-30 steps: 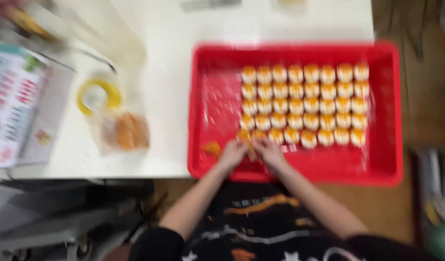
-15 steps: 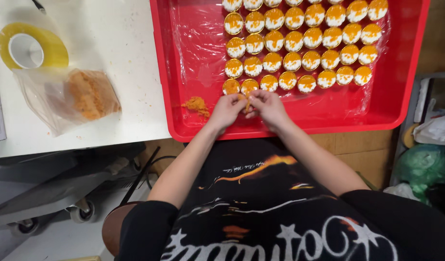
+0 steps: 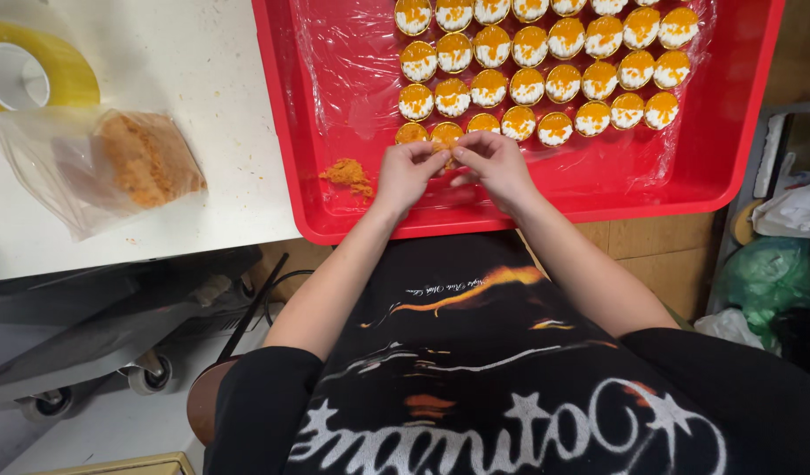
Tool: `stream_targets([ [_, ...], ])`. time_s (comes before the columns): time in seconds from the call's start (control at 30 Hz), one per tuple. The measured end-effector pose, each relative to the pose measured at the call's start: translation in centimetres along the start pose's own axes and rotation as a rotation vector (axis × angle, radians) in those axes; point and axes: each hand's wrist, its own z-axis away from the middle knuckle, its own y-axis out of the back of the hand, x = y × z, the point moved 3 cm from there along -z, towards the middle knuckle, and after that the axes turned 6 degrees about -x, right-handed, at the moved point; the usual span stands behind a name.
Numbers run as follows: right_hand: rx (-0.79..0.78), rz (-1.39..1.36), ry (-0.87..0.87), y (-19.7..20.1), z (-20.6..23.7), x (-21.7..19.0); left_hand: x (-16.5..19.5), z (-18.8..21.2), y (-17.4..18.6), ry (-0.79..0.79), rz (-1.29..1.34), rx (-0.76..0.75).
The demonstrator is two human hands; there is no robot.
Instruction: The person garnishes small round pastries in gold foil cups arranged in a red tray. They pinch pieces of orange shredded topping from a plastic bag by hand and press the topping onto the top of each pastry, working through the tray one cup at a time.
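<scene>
Over the red tray (image 3: 739,132), my left hand (image 3: 408,172) and right hand (image 3: 493,163) pinch one small orange-topped cake (image 3: 446,135) with narrow fingers. Squeezing hard could crumble it, I think.

We have a single view, from the head, looking almost straight down over our chest and forearms at the near edge of the red tray (image 3: 291,132) and the white table (image 3: 211,79), fairly close in.

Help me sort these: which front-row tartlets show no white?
The two leftmost tartlets, just above the left hand: fully orange on top; the others show white.
</scene>
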Motion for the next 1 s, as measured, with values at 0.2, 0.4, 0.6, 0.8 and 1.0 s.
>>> stream_targets([
  [0.2, -0.031, 0.121, 0.061, -0.1, -0.6, 0.7, -0.6, -0.3, 0.3, 0.037, -0.077, -0.009],
  [0.4, 0.0, 0.141, 0.069, 0.8, -1.0, 1.2, -1.5, 0.0, 0.6, 0.101, -0.017, -0.045],
  [0.6, 0.087, 0.588, 0.1, 0.8, -1.4, -0.9, -0.6, 0.7, 2.3, 0.063, -0.072, 0.016],
  [0.8, 0.063, 1.043, 0.364, -1.1, -1.6, -3.3, 0.0, 1.4, 2.6, 0.043, -0.002, 0.081],
  [1.0, 0.086, 1.242, 0.398, -1.7, -2.1, -4.0, 0.1, 1.7, 2.9, 0.013, 0.04, 0.099],
])
